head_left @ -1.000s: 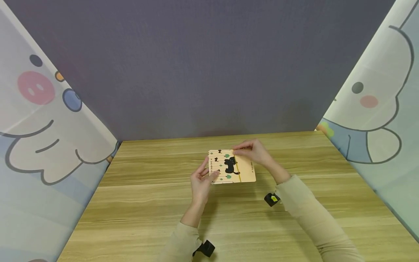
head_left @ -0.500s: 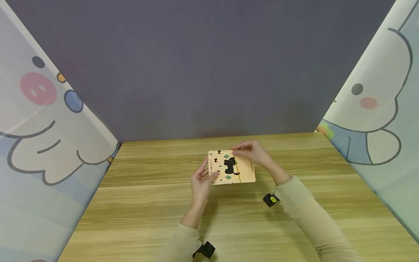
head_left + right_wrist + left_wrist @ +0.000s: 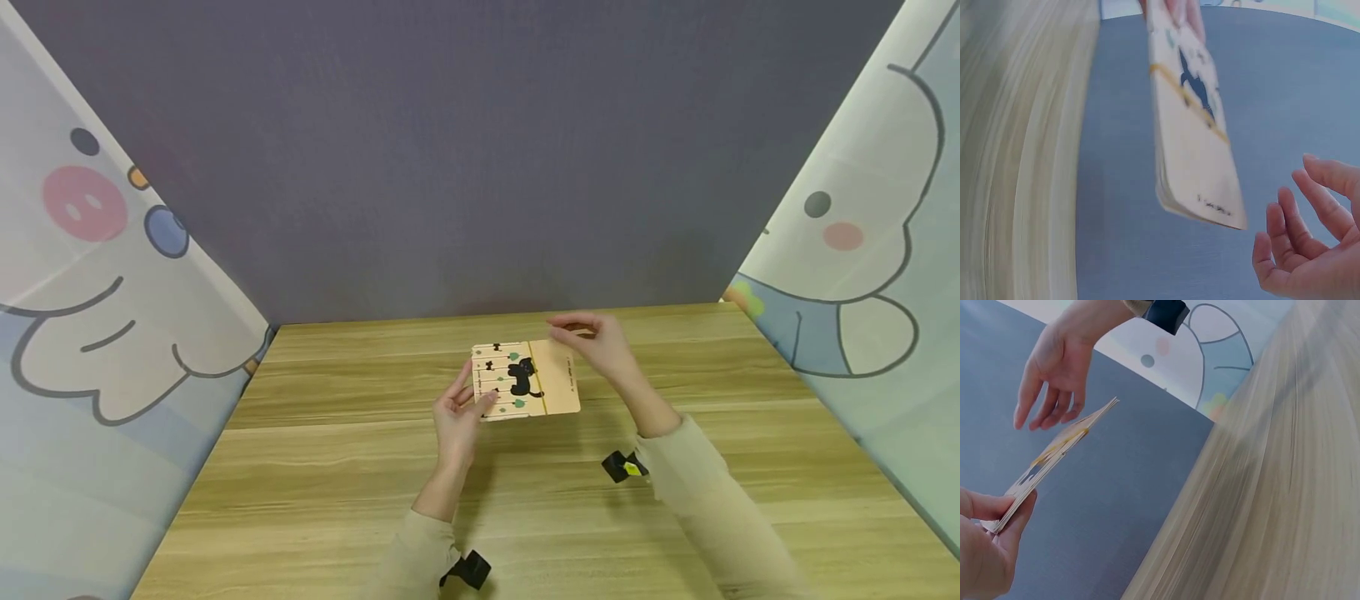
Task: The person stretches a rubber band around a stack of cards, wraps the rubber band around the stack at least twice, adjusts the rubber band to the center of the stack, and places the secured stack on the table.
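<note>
A cream notebook with a black cat and green leaves printed on it is held above the table, tilted. Around its cover runs a thin yellow rubber band. My left hand pinches the left end, thumb on top and fingers beneath. Just off the upper right corner is my right hand, holding nothing, its fingers loosely bent. From the left wrist, the notebook shows edge-on with several layers. The right wrist view has the right hand apart from the notebook.
Below lies a wood-grain table, with a dark grey panel rising behind it. Cartoon-printed sheets stand along both sides. Black wrist devices sit at both sleeves.
My right hand has let go of the band at the notebook's top edge and moved up and right. The notebook has shifted slightly left in the left hand's grip.
</note>
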Demonstrator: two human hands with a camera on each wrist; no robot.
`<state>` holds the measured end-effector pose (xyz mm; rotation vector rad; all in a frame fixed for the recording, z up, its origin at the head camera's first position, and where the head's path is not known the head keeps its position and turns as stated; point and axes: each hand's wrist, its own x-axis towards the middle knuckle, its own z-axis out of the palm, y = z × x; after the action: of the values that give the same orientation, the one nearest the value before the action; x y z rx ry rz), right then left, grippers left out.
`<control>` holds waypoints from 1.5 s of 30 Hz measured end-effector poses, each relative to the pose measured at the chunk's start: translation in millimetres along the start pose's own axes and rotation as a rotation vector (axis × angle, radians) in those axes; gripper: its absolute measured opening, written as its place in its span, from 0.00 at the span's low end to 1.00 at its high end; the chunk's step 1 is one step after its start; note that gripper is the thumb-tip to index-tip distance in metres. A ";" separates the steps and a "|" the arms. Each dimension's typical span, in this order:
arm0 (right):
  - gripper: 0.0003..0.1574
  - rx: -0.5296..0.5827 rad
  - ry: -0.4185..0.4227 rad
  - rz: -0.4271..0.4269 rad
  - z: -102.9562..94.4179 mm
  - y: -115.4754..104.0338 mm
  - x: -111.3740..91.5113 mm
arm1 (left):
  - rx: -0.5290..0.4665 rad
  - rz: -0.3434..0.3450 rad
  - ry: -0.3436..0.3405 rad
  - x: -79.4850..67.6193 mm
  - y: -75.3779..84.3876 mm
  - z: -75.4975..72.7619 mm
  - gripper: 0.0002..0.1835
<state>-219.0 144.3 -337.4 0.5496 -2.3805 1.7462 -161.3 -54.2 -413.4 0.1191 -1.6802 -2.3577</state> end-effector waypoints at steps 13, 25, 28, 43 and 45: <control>0.20 0.226 0.167 0.032 4.5 2.3 -31.3 | 0.006 -0.022 0.033 5.1 1.6 -0.6 0.32; 0.14 0.426 0.239 -0.047 22.6 100.0 -44.8 | 0.000 0.000 0.057 7.7 3.9 -1.9 0.32; 0.14 0.428 0.240 -0.068 29.4 150.5 -44.2 | -0.006 0.009 0.059 8.2 4.5 -2.4 0.33; 0.15 0.439 0.179 0.117 56.5 139.6 -81.4 | -0.012 0.019 0.058 10.7 10.5 -4.2 0.33; 0.14 0.450 0.155 0.119 57.6 136.7 -85.1 | -0.005 0.021 0.062 11.0 11.3 -4.2 0.33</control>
<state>-184.9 143.3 -505.0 0.3078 -1.9559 2.3008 -169.4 -64.2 -403.3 0.1713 -1.6393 -2.3184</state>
